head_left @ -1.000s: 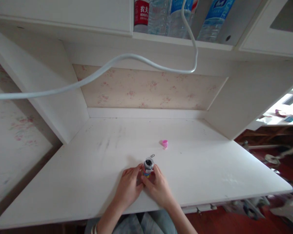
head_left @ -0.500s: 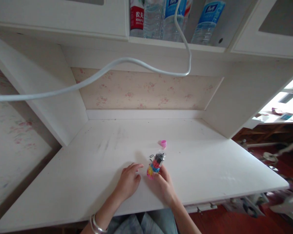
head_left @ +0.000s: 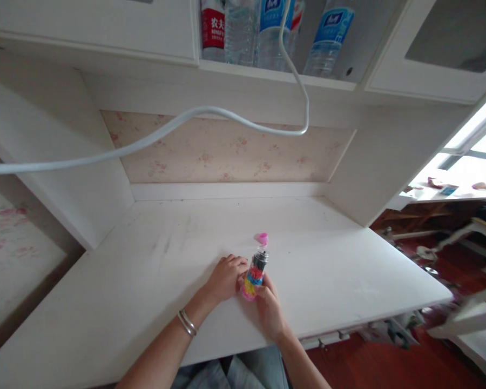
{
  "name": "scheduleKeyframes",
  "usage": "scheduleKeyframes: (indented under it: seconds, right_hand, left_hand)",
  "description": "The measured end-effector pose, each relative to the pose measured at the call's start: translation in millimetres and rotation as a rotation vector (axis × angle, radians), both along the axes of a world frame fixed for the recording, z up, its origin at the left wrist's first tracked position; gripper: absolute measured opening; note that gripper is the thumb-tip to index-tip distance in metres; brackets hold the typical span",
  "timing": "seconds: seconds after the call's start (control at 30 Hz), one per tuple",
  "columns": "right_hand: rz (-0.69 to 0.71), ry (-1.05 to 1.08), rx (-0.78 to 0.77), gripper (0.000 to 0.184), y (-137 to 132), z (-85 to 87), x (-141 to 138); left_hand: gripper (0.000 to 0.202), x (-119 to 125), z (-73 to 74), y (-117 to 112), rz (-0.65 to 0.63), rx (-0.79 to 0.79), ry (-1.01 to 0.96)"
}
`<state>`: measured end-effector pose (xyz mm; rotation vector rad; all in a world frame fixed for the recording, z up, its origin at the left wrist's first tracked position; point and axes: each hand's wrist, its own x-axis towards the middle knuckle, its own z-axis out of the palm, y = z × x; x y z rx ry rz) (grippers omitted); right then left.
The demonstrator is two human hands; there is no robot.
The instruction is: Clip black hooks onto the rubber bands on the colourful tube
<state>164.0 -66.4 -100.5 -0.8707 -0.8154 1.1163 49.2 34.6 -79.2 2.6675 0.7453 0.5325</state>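
Observation:
My right hand (head_left: pixel 270 310) is closed around the lower part of a small clear bottle (head_left: pixel 254 276), which leans slightly right. Small loops that look like rubber bands fill it in layers: pink, yellow, blue, red and black towards the mouth. My left hand (head_left: pixel 225 278), with a silver bangle on its wrist, rests on the table just left of the bottle. Its fingers are curled down, and their tips are partly hidden; what they hold, if anything, I cannot make out. Behind the bottle lies a pink cap (head_left: pixel 262 238).
The white tabletop (head_left: pixel 178 286) runs back to a wallpapered panel (head_left: pixel 227 151). A white cable (head_left: pixel 210 111) hangs across the view in front. Overhead, several plastic bottles (head_left: pixel 241 32) stand in an open cabinet shelf. A window (head_left: pixel 478 146) is at the right.
My left hand has moved right, up to the bottle, and its fingers have curled over where small black loops lay. The right hand still holds the bottle. The view has shifted slightly right.

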Motion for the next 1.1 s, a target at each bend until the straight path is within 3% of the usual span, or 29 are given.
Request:
scheduleKeyframes:
  seconds: [0.3, 1.1]
  right_hand:
    - [-0.033, -0.023, -0.036, 0.036, -1, 0.2, 2]
    - [-0.016, -0.113, -0.070, 0.034, -1, -3.2, 2]
  left_hand:
    - [0.021, -4, -7.1, 2, 0.111, 0.036, -0.022]
    - [0.019, -16, -17.2, 3, 0.212, -0.068, -0.140]
